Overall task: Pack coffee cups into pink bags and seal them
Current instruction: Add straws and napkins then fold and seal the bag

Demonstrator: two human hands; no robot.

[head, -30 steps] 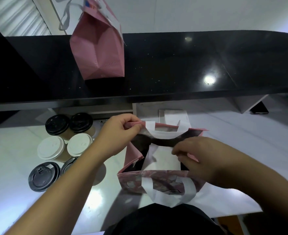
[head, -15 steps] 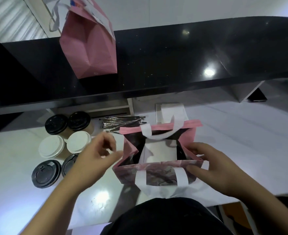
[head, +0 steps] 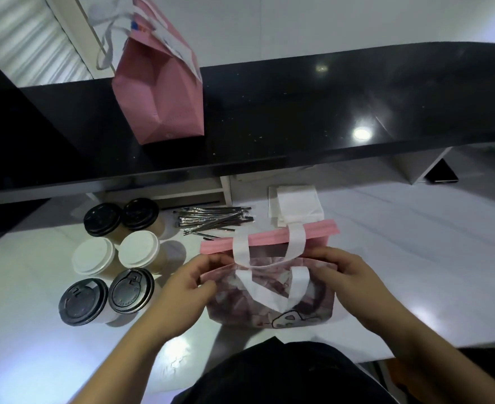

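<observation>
Pink printed fabric bag with white handles (head: 269, 290), wide open half a second ago, now stands near-centre on the white counter (head: 400, 252), its near panel's top corners pinched by left hand (head: 190, 287) and right hand (head: 348, 275), six lidded coffee cups (head: 115, 258) unpacked at left.

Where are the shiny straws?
In the head view, the wrapped straws lie on the white counter, left of centre, between the coffee cups and the napkins.

Left hand (head: 186, 290), right hand (head: 349, 282) pinch pink bag (head: 269, 298) rim; six cups (head: 115, 258) left.
</observation>
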